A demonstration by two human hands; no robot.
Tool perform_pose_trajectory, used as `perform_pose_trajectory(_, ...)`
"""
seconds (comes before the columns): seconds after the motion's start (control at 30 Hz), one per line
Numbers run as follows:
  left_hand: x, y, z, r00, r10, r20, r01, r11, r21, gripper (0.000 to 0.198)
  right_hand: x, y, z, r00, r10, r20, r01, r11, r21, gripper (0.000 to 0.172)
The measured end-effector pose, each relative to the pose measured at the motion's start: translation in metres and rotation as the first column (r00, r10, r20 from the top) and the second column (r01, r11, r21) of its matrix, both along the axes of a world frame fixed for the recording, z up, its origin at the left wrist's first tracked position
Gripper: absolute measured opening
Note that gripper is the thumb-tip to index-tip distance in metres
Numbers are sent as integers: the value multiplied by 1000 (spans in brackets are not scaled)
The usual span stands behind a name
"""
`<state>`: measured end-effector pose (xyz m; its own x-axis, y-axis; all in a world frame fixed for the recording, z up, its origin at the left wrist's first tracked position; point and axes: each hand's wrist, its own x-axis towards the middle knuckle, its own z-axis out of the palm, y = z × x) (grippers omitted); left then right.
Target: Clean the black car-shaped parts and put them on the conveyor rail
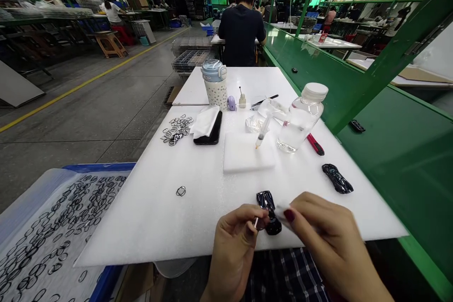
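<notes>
Across the white plastic board (152,226), at its near edge, the left hand (233,250) pinches a thin white swab (255,222) firmly between its fingertips while the right hand (332,238) closes a white wipe (282,213) against a glossy black moulded piece (269,212).

No legible text, labels, brands, numbers or signs anywhere, only a red-and-white carton (322,37) on the far table (339,43), its print too small to read
</notes>
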<state>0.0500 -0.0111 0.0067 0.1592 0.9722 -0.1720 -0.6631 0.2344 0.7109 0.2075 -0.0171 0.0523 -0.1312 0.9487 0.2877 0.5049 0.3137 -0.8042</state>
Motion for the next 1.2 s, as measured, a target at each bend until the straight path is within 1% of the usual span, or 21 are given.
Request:
perform_pose_trajectory(0.03,1,-1,-1,999,16,-50,-12,997,70,13,-3,1,-3,995,27,-91,-39,990,-137,28)
perform_pose_trajectory(0.07,1,-2,-1,994,32,-106,-17,991,136,13,-7,1,-7,982,38,-185,-84,965,-250,33)
perform_pose_trajectory(0.1,2,-3,-1,985,45,-164,-13,982,187,12,-12,1,-11,960,24,-280,-119,937,-329,35)
perform_pose_trajectory(0.13,2,-4,0,974,57,-217,-9,976,217,11,-16,1,-14,928,-10,-372,-141,915,-378,35)
perform_pose_trajectory(0.2,4,-5,1,957,74,-282,-9,974,225,10,-24,-1,-20,858,-84,-507,-160,894,-419,34)
perform_pose_trajectory(0.23,4,-6,2,954,78,-289,-16,977,213,12,-27,-3,-22,834,-101,-543,-168,891,-422,34)
perform_pose_trajectory(0.3,5,-6,3,960,75,-271,-24,982,187,19,-31,-6,-25,819,-95,-566,-167,904,-394,32)
perform_pose_trajectory(0.37,6,-6,3,967,61,-249,-16,984,180,21,-33,-9,-28,835,-68,-545,-137,935,-326,29)
perform_pose_trajectory(0.43,6,-6,1,970,42,-239,4,982,186,18,-35,-10,-30,860,-36,-510,-106,963,-246,26)
perform_pose_trajectory(0.5,5,-6,-1,973,27,-228,20,979,200,15,-35,-10,-32,881,-4,-474,-100,976,-193,24)
perform_pose_trajectory(0.57,4,-6,-2,976,24,-215,22,977,210,13,-36,-9,-33,891,5,-453,-105,975,-195,25)
perform_pose_trajectory(0.63,3,-6,-3,983,13,-185,24,981,195,10,-36,-8,-33,887,-1,-462,-117,967,-228,27)
perform_pose_trajectory(0.73,1,-5,-2,997,-33,-67,41,992,118,10,-34,-7,-30,879,-6,-476,-131,958,-254,32)
perform_pose_trajectory(0.8,-1,-3,-1,998,-65,28,63,996,59,13,-30,-6,-27,891,-30,-453,-72,976,-205,36)
perform_pose_trajectory(0.83,-2,-2,-1,995,-72,64,70,997,37,15,-27,-6,-26,901,-46,-431,-24,987,-156,36)
perform_pose_trajectory(0.87,-3,-1,-1,993,-76,89,74,997,18,16,-25,-5,-24,913,-61,-404,26,995,-92,33)
perform_pose_trajectory(0.93,-5,1,-1,990,-78,116,78,997,0,18,-20,-5,-21,937,-59,-344,87,994,65,20)
perform_pose_trajectory(0.97,-5,1,-1,989,-78,122,79,997,-4,17,-19,-5,-20,949,-42,-312,89,986,139,15)
perform_pose_trajectory(1.0,-5,1,-2,989,-77,127,79,997,-11,17,-18,-5,-19,960,-21,-278,80,976,202,14)
perform_pose_trajectory(1.1,-4,-1,0,986,-63,155,69,997,-32,17,-22,-3,-15,989,33,-144,20,935,354,17)
perform_pose_trajectory(1.2,-2,-3,3,986,-5,169,21,995,-95,19,-28,0,-11,999,-10,52,-16,881,472,15)
